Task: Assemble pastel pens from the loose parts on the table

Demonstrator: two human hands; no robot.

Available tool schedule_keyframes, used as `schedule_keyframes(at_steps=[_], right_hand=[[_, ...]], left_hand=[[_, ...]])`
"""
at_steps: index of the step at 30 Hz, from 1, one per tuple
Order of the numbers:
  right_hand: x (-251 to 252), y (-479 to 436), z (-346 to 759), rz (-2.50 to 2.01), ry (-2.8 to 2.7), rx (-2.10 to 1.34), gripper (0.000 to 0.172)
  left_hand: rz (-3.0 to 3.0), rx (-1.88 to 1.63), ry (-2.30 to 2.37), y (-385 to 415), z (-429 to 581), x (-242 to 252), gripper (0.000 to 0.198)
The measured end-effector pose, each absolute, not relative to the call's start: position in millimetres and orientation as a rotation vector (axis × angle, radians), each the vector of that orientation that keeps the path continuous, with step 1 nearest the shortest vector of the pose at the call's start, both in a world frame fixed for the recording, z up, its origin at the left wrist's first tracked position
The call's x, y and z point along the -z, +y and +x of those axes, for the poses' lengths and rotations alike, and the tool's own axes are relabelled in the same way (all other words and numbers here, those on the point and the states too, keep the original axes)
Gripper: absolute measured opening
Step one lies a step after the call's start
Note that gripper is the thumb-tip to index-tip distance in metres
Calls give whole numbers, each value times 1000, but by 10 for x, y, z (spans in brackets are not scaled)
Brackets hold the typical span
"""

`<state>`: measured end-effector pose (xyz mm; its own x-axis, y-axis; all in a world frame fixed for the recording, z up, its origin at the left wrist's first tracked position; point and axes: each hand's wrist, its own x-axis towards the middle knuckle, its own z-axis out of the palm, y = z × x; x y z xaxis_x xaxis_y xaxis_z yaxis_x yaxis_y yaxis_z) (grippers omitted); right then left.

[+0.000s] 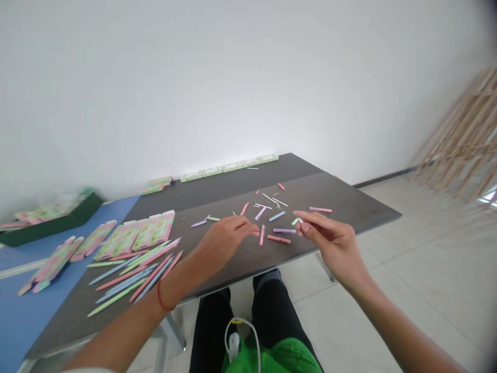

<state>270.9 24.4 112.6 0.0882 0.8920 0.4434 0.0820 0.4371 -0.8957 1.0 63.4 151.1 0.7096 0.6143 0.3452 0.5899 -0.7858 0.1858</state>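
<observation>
My right hand point(334, 243) is above the table's front edge, thumb and fingertips pinched on a small whitish pen part point(299, 219). Much of that part is hidden by the fingers. My left hand point(229, 235) hovers low over the dark table, its fingers loosely stretched and slightly bent to the right, with nothing visible in them. Just beyond its fingertips lies a pink pen piece point(262, 235). Around the two hands lie a red pen piece point(278, 239), a purple one point(284, 231), a blue one point(277, 216) and several thin white sticks point(279, 201).
Several pastel pens point(135, 274) lie heaped at the left, beside flat printed boxes point(153, 229). A green tray point(50, 220) with packaging sits on the blue surface point(15, 305). More boxes point(232, 167) line the back edge by the wall. Wooden slats point(462, 129) lean at far right.
</observation>
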Motion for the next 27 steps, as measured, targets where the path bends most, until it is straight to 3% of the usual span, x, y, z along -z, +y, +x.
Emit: schedule_keyframes(at_steps=[15,27], right_hand=[[-1358,-12,2294,-959,-1499,-745,23],[-1379,-7,2136,-970,-1568,-770,24]], left_hand=[[2111,-1166,939,-66,-400,-1239,5],[1997,-1258,1027,-111,-466,-1180,4]])
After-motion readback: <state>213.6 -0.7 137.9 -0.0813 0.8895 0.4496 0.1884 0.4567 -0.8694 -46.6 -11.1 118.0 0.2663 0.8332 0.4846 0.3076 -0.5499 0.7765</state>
